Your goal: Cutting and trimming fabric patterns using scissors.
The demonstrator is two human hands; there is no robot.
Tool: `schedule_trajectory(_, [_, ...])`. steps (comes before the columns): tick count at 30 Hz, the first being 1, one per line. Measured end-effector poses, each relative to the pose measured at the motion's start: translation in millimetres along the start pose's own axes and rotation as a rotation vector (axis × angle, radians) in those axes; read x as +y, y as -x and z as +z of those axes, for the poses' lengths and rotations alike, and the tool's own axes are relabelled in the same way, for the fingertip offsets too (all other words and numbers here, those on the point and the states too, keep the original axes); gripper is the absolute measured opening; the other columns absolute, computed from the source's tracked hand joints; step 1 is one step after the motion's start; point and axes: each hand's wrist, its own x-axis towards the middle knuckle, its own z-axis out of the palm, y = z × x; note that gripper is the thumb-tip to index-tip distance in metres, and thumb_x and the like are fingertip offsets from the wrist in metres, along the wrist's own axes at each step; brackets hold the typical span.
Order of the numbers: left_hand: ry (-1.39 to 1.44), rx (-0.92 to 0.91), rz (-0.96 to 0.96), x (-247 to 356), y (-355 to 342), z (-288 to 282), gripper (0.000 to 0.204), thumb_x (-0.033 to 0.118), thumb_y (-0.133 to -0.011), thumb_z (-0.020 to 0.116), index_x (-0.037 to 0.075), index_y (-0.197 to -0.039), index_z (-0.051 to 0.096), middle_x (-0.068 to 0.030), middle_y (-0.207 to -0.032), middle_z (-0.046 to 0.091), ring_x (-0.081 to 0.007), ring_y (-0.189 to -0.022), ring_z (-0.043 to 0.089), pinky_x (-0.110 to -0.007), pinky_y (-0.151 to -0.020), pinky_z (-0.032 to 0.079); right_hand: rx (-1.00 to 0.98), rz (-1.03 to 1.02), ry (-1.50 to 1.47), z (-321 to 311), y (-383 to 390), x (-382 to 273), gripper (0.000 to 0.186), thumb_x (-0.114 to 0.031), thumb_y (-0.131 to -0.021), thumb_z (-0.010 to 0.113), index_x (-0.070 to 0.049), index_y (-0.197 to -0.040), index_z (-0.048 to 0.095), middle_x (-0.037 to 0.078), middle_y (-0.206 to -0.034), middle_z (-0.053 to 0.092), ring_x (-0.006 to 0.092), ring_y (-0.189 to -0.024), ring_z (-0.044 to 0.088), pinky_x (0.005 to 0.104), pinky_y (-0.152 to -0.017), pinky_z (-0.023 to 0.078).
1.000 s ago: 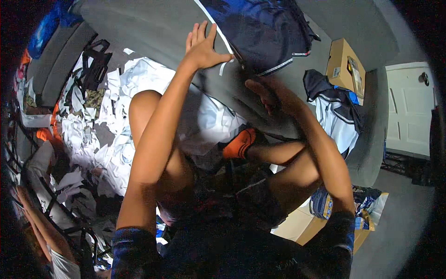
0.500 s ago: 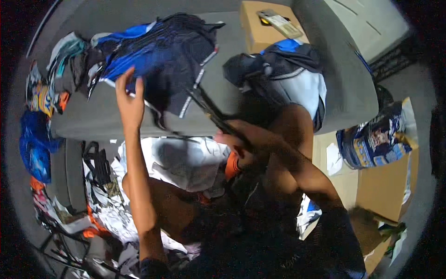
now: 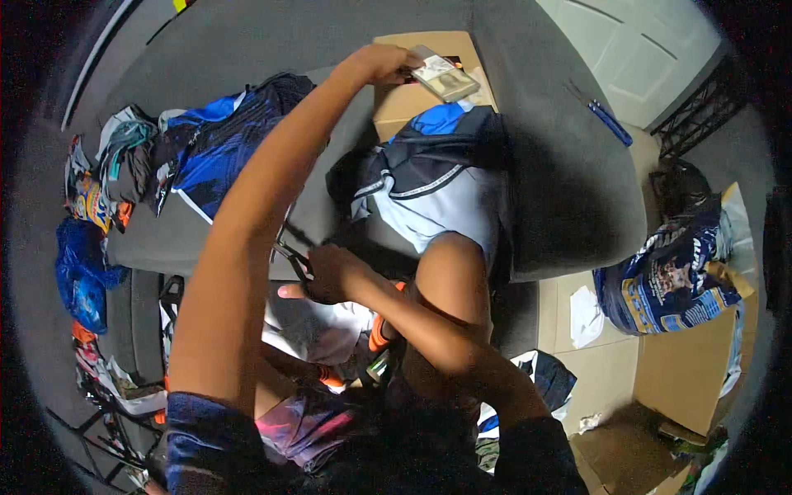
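Since the earlier frame, the left hand (image 3: 381, 64) has moved from above the ribbed blue-black fabric (image 3: 202, 169) to the flat, greyish rectangular pack (image 3: 445, 76).

Head view: the pack lies atop a smooth brown cardboard box (image 3: 396, 106); the left hand's fingers meet its edge, though whether that grip is clamped cannot be told. The right hand (image 3: 334, 274) keeps its grip wrapped around dark-handled scissors (image 3: 295, 262), near a soft heap of pale and black cloth (image 3: 450, 198) on the matte grey sofa (image 3: 577, 223).
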Motion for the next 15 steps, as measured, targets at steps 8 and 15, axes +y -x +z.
schedule_trajectory(8, [-0.095, 0.210, 0.009, -4.5, 6.2, 49.0, 0.022, 0.021, -0.083, 0.054, 0.009, -0.100, 0.065, -0.0039, -0.101, 0.064, -0.0282, -0.082, 0.061, -0.038, -0.069, 0.048, -0.024, -0.094, -0.082, -16.9, 12.5, -4.3, 0.065, -0.061, -0.069, 0.063, 0.004, -0.070, 0.058, 0.021, -0.071, 0.063, 0.0389, -0.059, 0.057, 0.0442, -0.057, 0.046])
schedule_trajectory(15, [-0.156, -0.029, 0.044, -10.1, -13.8, 11.9, 0.026, 0.018, -0.082, 0.056, 0.011, -0.106, 0.064, -0.0065, -0.103, 0.064, -0.0293, -0.081, 0.061, -0.037, -0.069, 0.047, 0.000, -0.150, -0.136, -20.7, 15.0, -5.1, 0.063, -0.057, -0.071, 0.064, 0.006, -0.073, 0.058, 0.022, -0.069, 0.062, 0.0371, -0.058, 0.057, 0.0436, -0.056, 0.045])
